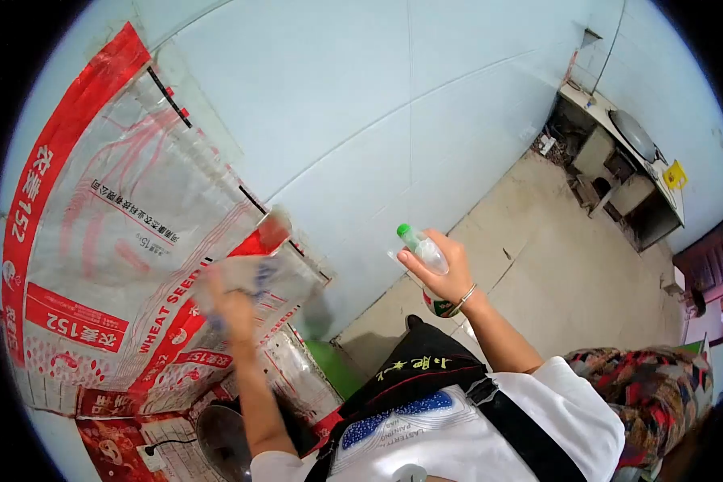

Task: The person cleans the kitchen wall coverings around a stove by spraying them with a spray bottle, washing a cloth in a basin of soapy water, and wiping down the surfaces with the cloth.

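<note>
My right hand (451, 271) is wrapped around a spray bottle (430, 254) with a green nozzle tip and a clear trigger head. Below the fist part of the bottle's red and green label shows. At the left my left hand (231, 309), smeared by motion, presses a pale cloth (245, 275) with blue marks on the plastic-covered wall. That covering is a printed wheat seed sack (128, 217) in red, white and clear plastic, taped up along its edge. The cloth's outline is blurred.
A wok (221, 438) sits low at the left, by a socket (150, 458) with a black cord. Across the tiled floor (490, 265) stands a counter (618, 132) bearing a large round lid (633, 135) and a yellow item (675, 175). Patterned fabric (643, 394) lies at my right.
</note>
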### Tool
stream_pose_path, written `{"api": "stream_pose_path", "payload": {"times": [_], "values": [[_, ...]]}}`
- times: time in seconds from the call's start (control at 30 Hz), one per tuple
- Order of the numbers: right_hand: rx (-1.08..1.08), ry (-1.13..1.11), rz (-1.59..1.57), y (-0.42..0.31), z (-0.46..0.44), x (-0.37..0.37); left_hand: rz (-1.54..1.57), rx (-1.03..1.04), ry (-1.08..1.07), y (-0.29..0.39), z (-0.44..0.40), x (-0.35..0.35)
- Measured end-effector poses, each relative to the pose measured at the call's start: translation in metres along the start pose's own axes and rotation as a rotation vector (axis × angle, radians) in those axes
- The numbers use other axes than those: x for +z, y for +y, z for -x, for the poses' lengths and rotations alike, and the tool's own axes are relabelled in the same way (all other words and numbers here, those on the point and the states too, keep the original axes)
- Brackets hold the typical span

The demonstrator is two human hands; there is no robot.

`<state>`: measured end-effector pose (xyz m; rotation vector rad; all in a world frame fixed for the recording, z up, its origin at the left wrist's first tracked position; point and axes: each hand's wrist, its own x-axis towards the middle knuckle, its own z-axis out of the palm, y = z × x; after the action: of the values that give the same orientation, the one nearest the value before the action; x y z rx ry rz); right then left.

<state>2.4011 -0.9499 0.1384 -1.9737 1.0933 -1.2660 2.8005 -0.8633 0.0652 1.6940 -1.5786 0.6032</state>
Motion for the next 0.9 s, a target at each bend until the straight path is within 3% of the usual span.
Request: {"api": "stream_pose_path", "payload": {"times": [0.07, 0.1, 0.13, 0.2, 0.27, 0.33, 0.37, 0.4, 0.43, 0.47, 0.5, 0.53, 0.57, 0.6, 0.67, 0.73, 0.8, 0.83, 0.87, 0.9], "values": [[0.034, 0.058, -0.035, 0.003, 0.022, -0.006, 0.102, -0.134, 0.304, -0.030, -0.007, -0.050], [0.089, 0.078, -0.069, 0.005, 0.016, -0.004, 0.013, -0.352, 0.384, -0.018, -0.039, -0.087], [0.099, 0.068, -0.071, 0.009, 0.016, -0.002, 0.180, -0.309, 0.544, -0.036, -0.047, -0.105], [0.127, 0.082, -0.102, 0.018, 0.012, -0.001, -1.155, -0.158, 0.515, -0.129, -0.034, -0.148], [0.143, 0.019, -0.126, 0.013, 0.010, 0.000, -0.433, -0.438, 0.846, -0.201, -0.040, -0.162], [0.096, 0.010, -0.064, 0.013, 0.003, 0.003, -1.326, -0.906, -0.094, -0.155, -0.062, -0.145], [0.133, 0.003, -0.124, 0.013, -0.001, 0.007, -1.093, -0.934, -0.306, -0.123, -0.073, -0.144], [0.156, -0.011, -0.193, 0.011, -0.002, 0.015, -1.701, -0.368, -0.007, -0.076, -0.037, -0.086], [0.191, -0.074, -0.211, -0.001, -0.005, 0.018, -1.077, -0.256, -0.078, -0.055, -0.028, -0.072], [0.219, -0.130, -0.222, -0.011, -0.007, 0.017, -0.598, -0.385, 0.017, -0.007, -0.025, -0.035], [0.200, -0.164, -0.277, -0.013, -0.009, 0.024, -0.606, -0.489, -0.159, 0.054, -0.034, -0.017], [0.196, -0.186, -0.315, -0.013, -0.008, 0.026, -0.145, -0.682, -0.303, 0.115, -0.051, -0.021], [0.163, -0.219, -0.340, -0.014, -0.010, 0.029, 0.111, -0.268, 0.119, 0.132, -0.049, 0.006], [0.073, -0.243, -0.331, -0.024, -0.013, 0.031, -0.155, -0.297, 0.084, 0.154, -0.062, -0.001], [-0.021, -0.294, -0.335, -0.029, -0.023, 0.031, -0.134, -0.299, -0.004, 0.162, -0.090, -0.021], [-0.085, -0.316, -0.370, -0.037, -0.040, 0.035, -0.371, -0.201, 0.265, 0.129, -0.127, -0.044], [-0.126, -0.377, -0.411, -0.030, -0.059, 0.043, -0.389, -0.285, 0.441, 0.057, -0.149, -0.083], [-0.126, -0.392, -0.426, -0.027, -0.066, 0.045, -0.783, -0.226, 0.496, 0.036, -0.158, -0.112], [-0.117, -0.409, -0.428, -0.022, -0.070, 0.043, -0.689, -0.717, 0.213, 0.015, -0.162, -0.147], [-0.129, -0.431, -0.429, -0.018, -0.076, 0.042, -0.974, -0.683, 0.331, -0.029, -0.161, -0.173]]}}
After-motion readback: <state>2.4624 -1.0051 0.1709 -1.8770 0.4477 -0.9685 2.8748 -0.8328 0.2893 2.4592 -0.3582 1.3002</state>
